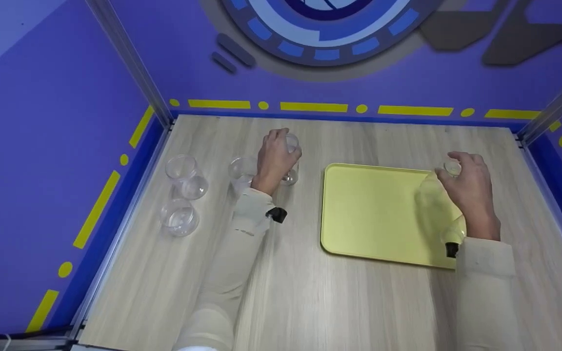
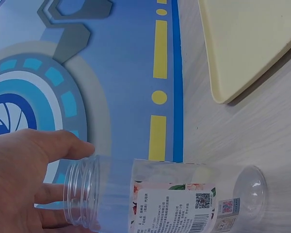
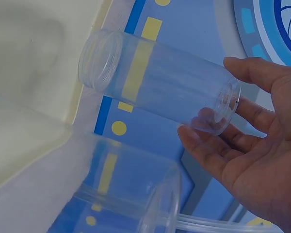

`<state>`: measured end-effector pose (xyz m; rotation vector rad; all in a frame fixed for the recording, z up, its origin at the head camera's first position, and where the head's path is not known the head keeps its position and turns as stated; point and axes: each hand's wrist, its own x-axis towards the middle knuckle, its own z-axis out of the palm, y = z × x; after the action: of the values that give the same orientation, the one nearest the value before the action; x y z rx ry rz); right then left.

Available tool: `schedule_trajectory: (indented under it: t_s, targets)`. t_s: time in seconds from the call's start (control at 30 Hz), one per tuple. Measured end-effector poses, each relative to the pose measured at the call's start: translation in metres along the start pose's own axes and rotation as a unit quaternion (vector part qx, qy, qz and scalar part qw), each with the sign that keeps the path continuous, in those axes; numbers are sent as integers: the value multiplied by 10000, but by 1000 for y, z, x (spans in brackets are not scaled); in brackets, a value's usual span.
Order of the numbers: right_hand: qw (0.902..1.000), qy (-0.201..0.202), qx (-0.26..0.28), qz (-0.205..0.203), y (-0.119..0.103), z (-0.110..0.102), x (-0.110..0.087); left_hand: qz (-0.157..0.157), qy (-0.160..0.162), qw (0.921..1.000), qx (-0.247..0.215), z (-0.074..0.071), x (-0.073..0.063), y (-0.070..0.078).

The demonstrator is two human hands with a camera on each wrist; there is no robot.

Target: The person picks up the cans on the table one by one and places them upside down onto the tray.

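Note:
My left hand (image 1: pixel 277 158) grips the threaded neck of a clear plastic jar (image 2: pixel 174 194). Fingers and thumb reach around its mouth, and a printed label with a QR code runs along its side. Out to the right, my right hand (image 1: pixel 471 185) holds a second clear jar (image 3: pixel 167 80) by its base, thumb on one side and fingers on the other. This jar is upside down, its threaded mouth pointing down toward the right part of the yellow tray (image 1: pixel 369 209). Close to the right wrist is another clear jar (image 3: pixel 136 179), partly hidden by the sleeve in the head view.
At the left of the wooden table (image 1: pixel 281 292) stand clear jars, one at the back (image 1: pixel 181 168) and one nearer (image 1: pixel 179 218). Another jar (image 1: pixel 242 170) is just left of my left hand. Blue printed walls (image 1: pixel 359 83) enclose the table's back and sides.

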<state>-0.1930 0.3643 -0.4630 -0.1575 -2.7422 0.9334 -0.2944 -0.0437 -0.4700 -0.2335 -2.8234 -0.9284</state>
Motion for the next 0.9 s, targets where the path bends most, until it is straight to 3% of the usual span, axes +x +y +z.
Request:
schedule_trajectory:
  t_s: [0.9]
  targets:
    - [9997,-118,6,213,5,-2,7,94,151,9998,70,-2,-2,-3]
